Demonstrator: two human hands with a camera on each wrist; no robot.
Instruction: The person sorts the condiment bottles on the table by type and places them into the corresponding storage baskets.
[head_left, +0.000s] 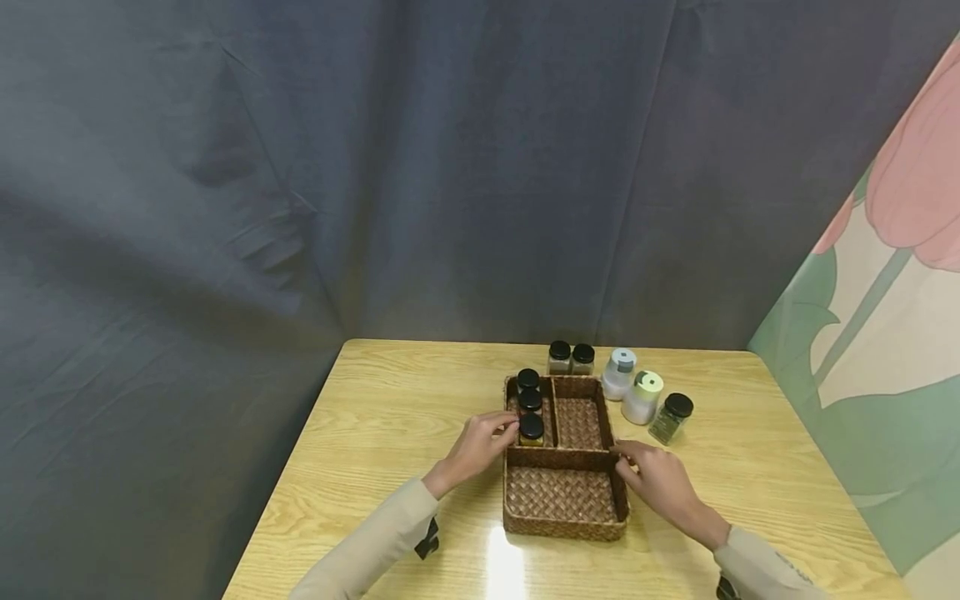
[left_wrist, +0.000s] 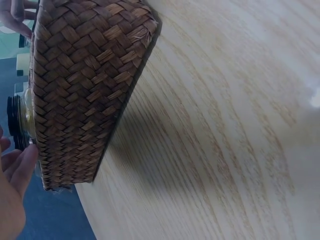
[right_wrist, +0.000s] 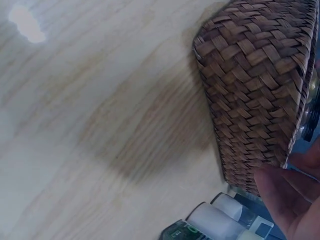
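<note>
A brown woven basket (head_left: 566,529) with three compartments stands on the table. Three black-lidded jars line its back left compartment, the front one a jar with yellowish contents (head_left: 532,431). Beside that front jar, my left hand (head_left: 480,442) has bent fingers, their tips right at the left rim; I cannot tell whether they grip jar or rim. My right hand (head_left: 660,479) pinches the basket's right rim near the cross divider. In the right wrist view, the right thumb (right_wrist: 274,192) lies against the outer wall.
Behind the basket stand two black-lidded jars (head_left: 559,358). To its right are a white bottle with a bluish cap (head_left: 619,375), one with a yellow-green cap (head_left: 642,398) and a dark green jar (head_left: 670,421). Dark curtain (head_left: 480,183) hangs behind the table.
</note>
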